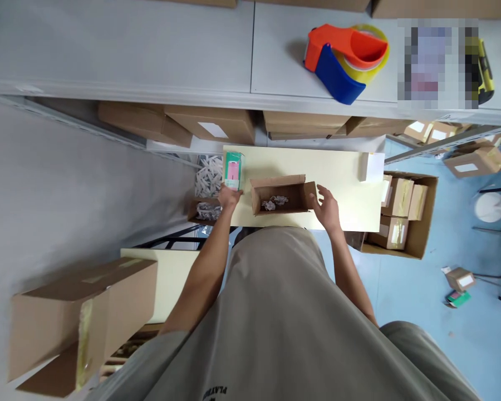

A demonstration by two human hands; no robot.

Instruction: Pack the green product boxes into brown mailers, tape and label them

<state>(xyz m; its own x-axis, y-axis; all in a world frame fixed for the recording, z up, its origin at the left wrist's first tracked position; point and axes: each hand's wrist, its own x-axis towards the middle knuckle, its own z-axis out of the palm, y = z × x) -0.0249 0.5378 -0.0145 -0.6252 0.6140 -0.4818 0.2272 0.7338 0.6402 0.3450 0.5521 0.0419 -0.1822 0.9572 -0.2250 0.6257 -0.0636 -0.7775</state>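
Note:
In the head view, my left hand (229, 197) has its fingers closed round the near end of a small green and pink box (234, 169) at the left end of the pale yellow table. An open cardboard box (286, 182) stands in front of me, its flaps up. Crumpled paper (274, 203) lies on its bottom. At that box's right end flap, my right hand (326, 208) is open, fingers spread and thumb close to the flap. Whether the thumb touches the flap I cannot tell.
A white box (372, 167) sits at the table's right end. Right of the table, a large carton (429, 217) holds several smaller boxes. A tape dispenser (345, 61) lies on the grey shelf above. White packing material (209, 175) fills a container to the left.

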